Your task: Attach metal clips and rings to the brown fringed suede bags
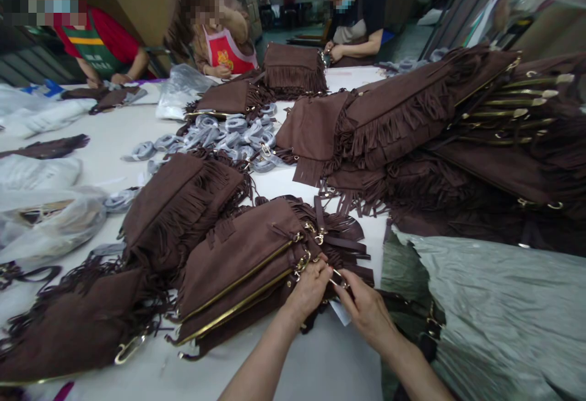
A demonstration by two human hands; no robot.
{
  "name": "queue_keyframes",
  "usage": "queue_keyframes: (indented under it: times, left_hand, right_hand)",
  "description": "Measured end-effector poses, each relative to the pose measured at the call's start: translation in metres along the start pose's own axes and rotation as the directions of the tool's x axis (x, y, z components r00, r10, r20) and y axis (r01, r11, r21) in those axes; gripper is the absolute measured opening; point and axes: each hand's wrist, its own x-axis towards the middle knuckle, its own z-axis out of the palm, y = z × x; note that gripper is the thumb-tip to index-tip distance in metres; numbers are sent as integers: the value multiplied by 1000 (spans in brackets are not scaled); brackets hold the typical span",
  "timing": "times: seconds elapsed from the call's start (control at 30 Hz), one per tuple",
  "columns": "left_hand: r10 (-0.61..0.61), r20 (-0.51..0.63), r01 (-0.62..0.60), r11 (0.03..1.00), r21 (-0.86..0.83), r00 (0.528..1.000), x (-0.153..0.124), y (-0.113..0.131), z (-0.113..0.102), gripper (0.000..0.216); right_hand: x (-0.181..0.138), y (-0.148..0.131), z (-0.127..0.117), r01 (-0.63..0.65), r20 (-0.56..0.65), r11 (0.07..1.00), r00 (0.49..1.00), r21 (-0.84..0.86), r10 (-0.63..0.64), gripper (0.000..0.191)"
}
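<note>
Brown fringed bags with gold zippers lie stacked on the white table, and the nearest bag [247, 248] is right by my hands. At its right end, my left hand [312, 288] is closed, its fingertips meeting at a gold metal clasp [337, 278]. My right hand [368, 308] pinches the same clasp from the other side. More gold hooks and rings [303, 262] hang at the bag's corner beside my left hand. Fingers hide part of the clasp and whatever joins it to the bag.
A heap of brown fringed bags [403, 108] rises at the right, above grey-green sheeting [503, 303]. Coiled grey-wrapped straps [229, 135] lie mid-table. Plastic bags [50, 218] sit at the left. Co-workers, one in a red apron [229, 53], work across the table [329, 358].
</note>
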Motion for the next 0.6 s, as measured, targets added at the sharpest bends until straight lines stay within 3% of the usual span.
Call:
queue_keyframes:
  times: [0.1,0.2,0.43,0.6]
  left_hand:
    - [0,1,0,1000,25,1000,1,-1,0,18]
    - [6,8,-6,999,48,1000,-1,4,-3,18]
    - [107,-64,-89,965,248,992,-10,2,1,26]
    - [89,-182,5,888,459,979,-6,0,12,34]
  right_hand:
    - [1,1,8,173,-54,936,979,-306,-198,27]
    - [4,2,15,190,-77,880,966,-435,-247,22]
    - [6,11,12,66,-207,903,964,-425,-168,21]
    - [8,14,10,13,-243,903,962,-430,-129,21]
